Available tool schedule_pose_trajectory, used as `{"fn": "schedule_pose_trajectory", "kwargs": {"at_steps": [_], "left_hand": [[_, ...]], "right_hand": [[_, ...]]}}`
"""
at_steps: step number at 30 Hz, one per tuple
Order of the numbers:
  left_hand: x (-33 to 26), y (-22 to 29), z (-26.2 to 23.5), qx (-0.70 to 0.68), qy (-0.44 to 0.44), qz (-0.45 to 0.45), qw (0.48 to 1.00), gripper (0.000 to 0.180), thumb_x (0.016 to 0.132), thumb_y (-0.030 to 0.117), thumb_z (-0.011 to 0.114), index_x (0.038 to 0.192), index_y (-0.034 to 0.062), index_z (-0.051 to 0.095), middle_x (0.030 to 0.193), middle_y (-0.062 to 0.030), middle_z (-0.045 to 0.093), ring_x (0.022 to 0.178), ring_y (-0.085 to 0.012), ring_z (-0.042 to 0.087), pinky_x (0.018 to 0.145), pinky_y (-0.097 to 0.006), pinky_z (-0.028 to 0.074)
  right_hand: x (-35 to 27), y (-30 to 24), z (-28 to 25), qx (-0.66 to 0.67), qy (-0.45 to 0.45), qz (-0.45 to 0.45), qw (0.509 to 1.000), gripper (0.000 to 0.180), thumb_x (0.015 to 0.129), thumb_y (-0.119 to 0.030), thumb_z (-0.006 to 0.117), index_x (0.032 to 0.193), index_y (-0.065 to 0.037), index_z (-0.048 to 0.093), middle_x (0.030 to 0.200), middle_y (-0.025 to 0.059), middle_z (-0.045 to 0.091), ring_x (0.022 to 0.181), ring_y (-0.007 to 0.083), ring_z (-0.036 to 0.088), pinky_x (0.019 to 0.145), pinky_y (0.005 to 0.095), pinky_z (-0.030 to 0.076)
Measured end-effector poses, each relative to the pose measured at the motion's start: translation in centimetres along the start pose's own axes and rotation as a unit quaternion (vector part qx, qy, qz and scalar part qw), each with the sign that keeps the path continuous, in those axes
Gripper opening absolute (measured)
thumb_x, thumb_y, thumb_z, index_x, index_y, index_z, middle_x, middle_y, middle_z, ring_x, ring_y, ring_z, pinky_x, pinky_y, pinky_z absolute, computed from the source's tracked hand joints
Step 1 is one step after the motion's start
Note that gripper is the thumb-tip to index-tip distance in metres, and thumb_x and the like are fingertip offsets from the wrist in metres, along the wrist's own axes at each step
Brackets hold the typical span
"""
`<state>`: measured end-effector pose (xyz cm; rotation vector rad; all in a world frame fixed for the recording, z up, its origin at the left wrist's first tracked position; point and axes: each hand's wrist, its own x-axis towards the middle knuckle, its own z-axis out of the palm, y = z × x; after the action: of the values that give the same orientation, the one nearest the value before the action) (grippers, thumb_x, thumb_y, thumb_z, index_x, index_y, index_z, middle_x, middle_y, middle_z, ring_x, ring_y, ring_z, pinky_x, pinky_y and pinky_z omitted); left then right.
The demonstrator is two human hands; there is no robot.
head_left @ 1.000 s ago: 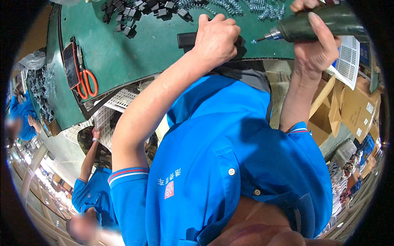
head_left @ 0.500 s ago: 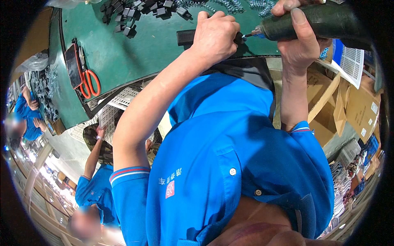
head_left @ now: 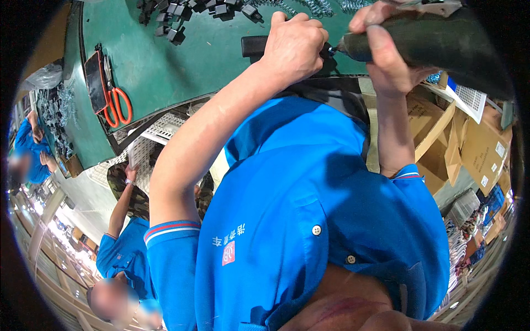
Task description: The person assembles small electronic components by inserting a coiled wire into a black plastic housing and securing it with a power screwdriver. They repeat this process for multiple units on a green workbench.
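Note:
My left hand (head_left: 295, 44) is closed around a black block-shaped part (head_left: 253, 46), whose left end sticks out past my knuckles at the table's near edge. In my right hand (head_left: 389, 58) is a dark power screwdriver (head_left: 436, 36), lying nearly level with its nose pointing left. Its tip reaches the right end of the black part, beside my left fingers; whether it sits in a screw is too small to tell. Beyond my left hand lie several small black plastic pieces (head_left: 179, 14) in a loose heap, and bluish coiled springs (head_left: 317, 6).
Orange-handled scissors (head_left: 117, 105) lie beside a dark flat phone-like object (head_left: 95, 83) on the green table (head_left: 210, 66). Cardboard boxes (head_left: 480, 146) and a white perforated tray (head_left: 469, 102) stand at the right. Two people in blue shirts, one (head_left: 124, 248) nearer, are at the left.
The screwdriver has moved left with my right hand, its nose closer to the black part. Less of its bit shows now. My left hand keeps its grip.

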<state>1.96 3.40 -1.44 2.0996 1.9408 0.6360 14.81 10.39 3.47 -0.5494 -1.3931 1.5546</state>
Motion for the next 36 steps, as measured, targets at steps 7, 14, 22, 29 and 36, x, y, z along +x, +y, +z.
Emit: {"fn": "schedule_pose_trajectory", "kwargs": {"at_steps": [7, 14, 22, 29, 36], "left_hand": [[-0.3, -0.3, 0.4, -0.033, 0.04, 0.015, 0.999, 0.012, 0.061, 0.015, 0.069, 0.071, 0.0108, 0.065, 0.078, -0.0006, 0.062, 0.086, -0.0226, 0.059, 0.072, -0.042, 0.036], [0.1, 0.8, -1.6, -0.043, -0.029, -0.029, 0.998, 0.02, 0.059, 0.013, 0.074, 0.077, 0.0124, 0.067, 0.082, -0.002, 0.061, 0.09, -0.0233, 0.058, 0.077, -0.041, 0.036], [-0.1, 0.5, -2.0, -0.041, -0.079, -0.034, 0.995, 0.038, 0.063, 0.02, 0.081, 0.098, 0.0101, 0.071, 0.092, -0.0053, 0.063, 0.097, -0.0256, 0.057, 0.083, -0.041, 0.037], [-3.5, 2.7, -8.4, -0.049, 0.03, -0.043, 0.997, 0.04, 0.067, 0.017, 0.08, 0.104, 0.0071, 0.067, 0.094, -0.0084, 0.062, 0.099, -0.0289, 0.057, 0.089, -0.043, 0.038], [-21.8, -4.4, -14.7, 0.122, 0.092, -0.367, 0.917, 0.042, 0.067, 0.016, 0.079, 0.106, 0.0052, 0.067, 0.094, -0.0139, 0.064, 0.093, -0.034, 0.06, 0.089, -0.045, 0.043]], "right_hand": [[0.4, -0.1, -0.6, -0.101, -0.13, -0.091, 0.982, 0.028, 0.074, -0.001, 0.069, 0.101, -0.001, 0.062, 0.091, 0.0077, 0.065, 0.081, 0.0159, 0.063, 0.075, 0.0304, 0.052], [2.5, -1.1, -2.5, -0.033, -0.207, -0.044, 0.977, 0.068, 0.069, -0.003, 0.062, 0.133, 0.009, 0.043, 0.085, 0.0097, 0.06, 0.077, 0.0178, 0.061, 0.07, 0.0307, 0.05], [4.3, -4.8, -9.7, -0.212, 0.144, 0.131, 0.958, 0.043, 0.082, -0.017, 0.073, 0.116, 0.004, 0.055, 0.092, 0.0122, 0.063, 0.077, 0.0187, 0.063, 0.067, 0.0321, 0.051], [2.3, 0.4, -10.7, -0.624, 0.119, 0.127, 0.762, 0.071, 0.078, -0.027, 0.076, 0.136, 0.002, 0.048, 0.12, 0.0193, 0.063, 0.104, 0.0306, 0.064, 0.089, 0.0395, 0.049], [1.8, -3.9, -12.4, -0.597, 0.144, 0.085, 0.784, 0.042, 0.082, -0.036, 0.07, 0.115, -0.01, 0.068, 0.1, 0.0119, 0.068, 0.09, 0.0256, 0.067, 0.078, 0.0373, 0.051]]}}
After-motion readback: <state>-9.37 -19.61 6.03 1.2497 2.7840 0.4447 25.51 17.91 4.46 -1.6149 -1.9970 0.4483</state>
